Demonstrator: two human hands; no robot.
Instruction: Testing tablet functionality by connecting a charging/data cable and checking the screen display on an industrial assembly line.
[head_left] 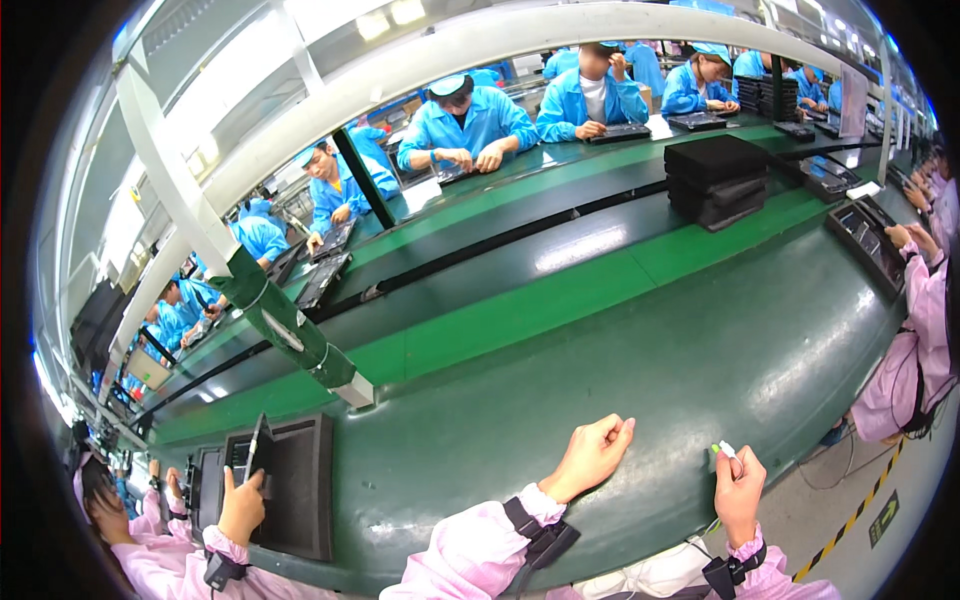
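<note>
Over the near edge of the green bench (470,470), my left hand (590,458) is closed with its fingers curled under and the thumb to the right. Nothing shows in it, though its palm side is hidden. To the right, my right hand (738,492) pinches a small white piece with a green tip (727,450). The piece sticks up past the fingertips; its exact kind cannot be made out. Both wrists wear black bands with a small dark box over pink sleeves. A thin yellow-green line shows beside my right wrist.
To the left, a co-worker's hand (241,508) holds a dark flat panel over a black foam tray (303,490). A green-and-white post (290,335) stands on the bench. Black foam blocks (715,180) are stacked farther back. At right, another person handles a dark tray (868,248).
</note>
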